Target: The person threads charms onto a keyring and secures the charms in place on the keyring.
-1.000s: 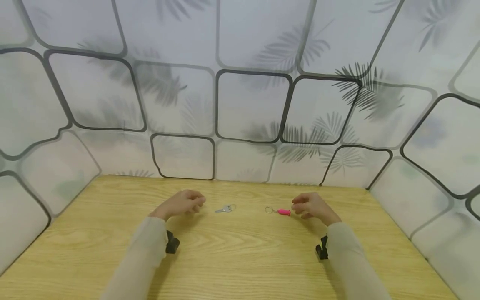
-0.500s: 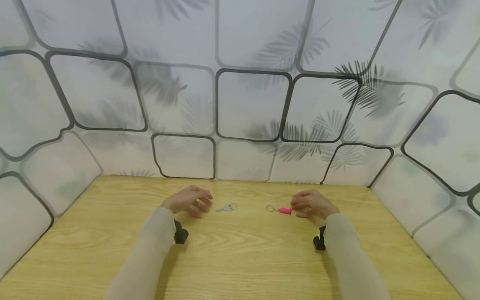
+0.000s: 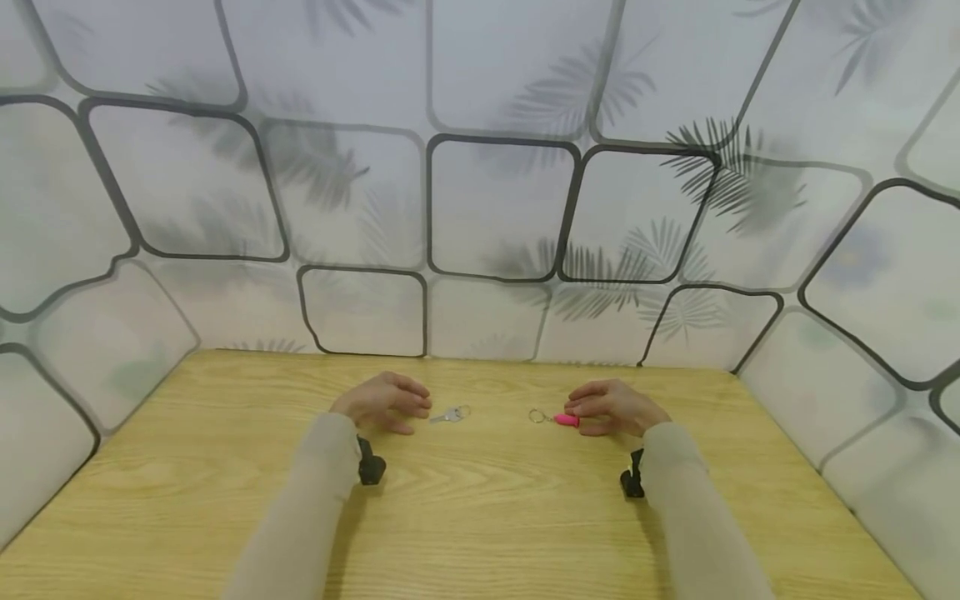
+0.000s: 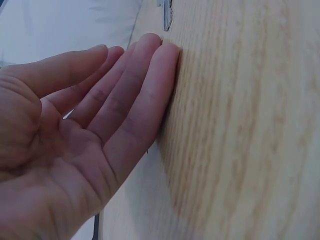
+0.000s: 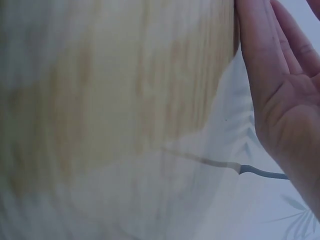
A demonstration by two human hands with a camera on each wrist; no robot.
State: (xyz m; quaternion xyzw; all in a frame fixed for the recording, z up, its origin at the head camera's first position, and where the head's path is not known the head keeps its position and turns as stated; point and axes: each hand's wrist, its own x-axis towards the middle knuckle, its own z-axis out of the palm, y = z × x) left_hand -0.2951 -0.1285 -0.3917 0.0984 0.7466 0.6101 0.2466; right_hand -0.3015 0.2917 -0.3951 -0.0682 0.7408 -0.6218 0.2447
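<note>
Fingers (image 3: 581, 407) seemingly touching pink keychain (image 3: 567, 420); key (image 3: 451, 414) just beside left fingers (image 3: 415, 402).

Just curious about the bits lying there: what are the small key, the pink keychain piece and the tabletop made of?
The small silver key looks like bare metal: grey with a dull shine. The pink cylinder keychain seems plastic, bright and matte, on a thin wire-like ring. The tabletop shows light wood grain, possibly laminate.

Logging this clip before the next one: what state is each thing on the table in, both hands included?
Small silver metal key with ring: flat on the table, untouched.
Pink cylinder keychain with ring: lying on the table, at the right hand's fingertips.
Left hand: fingers straight, little finger on the light wooden table, short of the key.
Right hand: fingers extended, holding nothing.
</note>
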